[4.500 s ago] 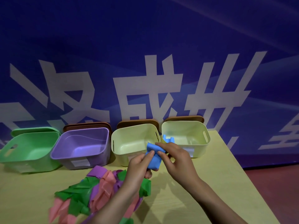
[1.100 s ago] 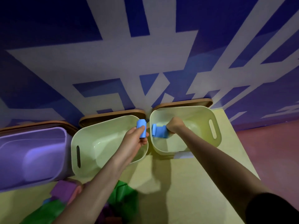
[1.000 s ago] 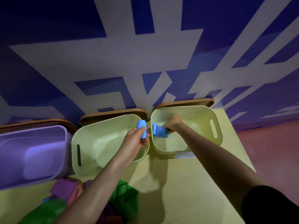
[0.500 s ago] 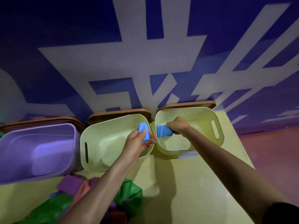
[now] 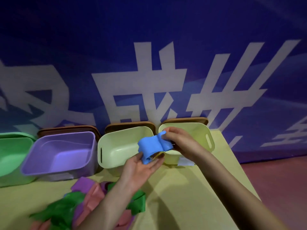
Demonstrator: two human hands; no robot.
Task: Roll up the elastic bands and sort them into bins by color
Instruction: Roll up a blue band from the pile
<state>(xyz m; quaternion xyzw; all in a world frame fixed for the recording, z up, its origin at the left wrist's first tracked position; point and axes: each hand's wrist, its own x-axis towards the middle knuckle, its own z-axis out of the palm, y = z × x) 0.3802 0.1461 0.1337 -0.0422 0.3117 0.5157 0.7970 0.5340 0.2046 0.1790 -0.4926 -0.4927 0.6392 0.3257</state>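
Observation:
A blue elastic band [image 5: 152,146], loosely unrolled, hangs in the air between my two hands, in front of the gap between the two pale yellow bins. My right hand [image 5: 180,143] pinches its upper right end over the right yellow bin [image 5: 208,136]. My left hand [image 5: 141,166] lies palm up with straight fingers under the band's lower end, which touches its fingers. The left yellow bin [image 5: 116,146] stands behind that hand. A pile of green, pink and purple bands [image 5: 86,200] lies on the yellow table at the lower left, partly hidden by my left forearm.
A purple bin [image 5: 56,153] and a green bin [image 5: 11,156] stand left of the yellow ones, all in a row against a blue banner wall. Brown lids [image 5: 131,125] lean behind the bins. The table's right edge [image 5: 239,163] drops to a red floor.
The band was in a tight roll in each hand at the bins; now it hangs loose and unrolled. My left hand has opened under it and both hands came back toward me.

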